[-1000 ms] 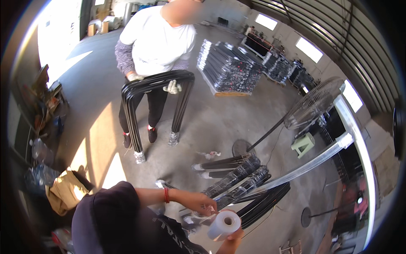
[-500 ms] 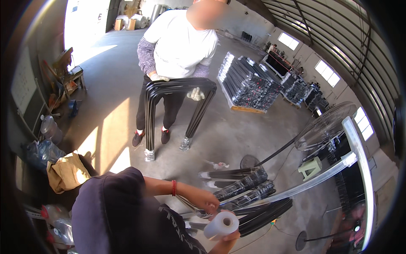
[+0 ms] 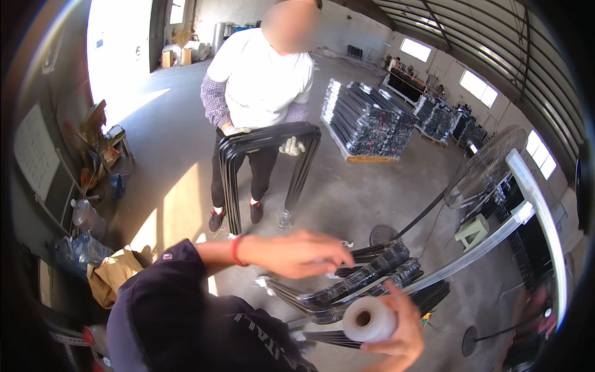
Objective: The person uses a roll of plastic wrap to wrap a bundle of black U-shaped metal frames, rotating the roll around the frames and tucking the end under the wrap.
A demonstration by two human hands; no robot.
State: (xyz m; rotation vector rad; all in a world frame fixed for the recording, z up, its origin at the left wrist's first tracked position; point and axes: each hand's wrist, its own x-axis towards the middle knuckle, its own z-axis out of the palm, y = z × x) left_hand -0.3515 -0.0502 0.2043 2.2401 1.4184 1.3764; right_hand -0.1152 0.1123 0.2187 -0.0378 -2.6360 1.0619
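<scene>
My right hand (image 3: 401, 332) is wrapped around a roll of clear plastic stretch film (image 3: 370, 318), its hollow core facing up. My left hand (image 3: 300, 255), with a red bead bracelet at the wrist, is raised to the left of the roll. Its fingers point right, slightly smeared by motion, and I see nothing in them. Under and beyond my hands lie bundles of black tube frames (image 3: 362, 276), partly wrapped in shiny film. Across from me, a person in white gloves holds a bundle of black bent tube frames (image 3: 266, 137) upright, its legs pointing down.
A pale metal rail (image 3: 538, 217) with a side arm curves along the right. Behind it stand a large fan (image 3: 486, 167) and a light green stool (image 3: 472, 232). Stacked wrapped frames (image 3: 372, 121) sit on a pallet farther back. A brown sack (image 3: 114, 276) is at the left.
My left hand has lifted away from the roll and reaches forward. My right hand has moved right with the roll. The co-worker's frame bundle sits slightly lower in view.
</scene>
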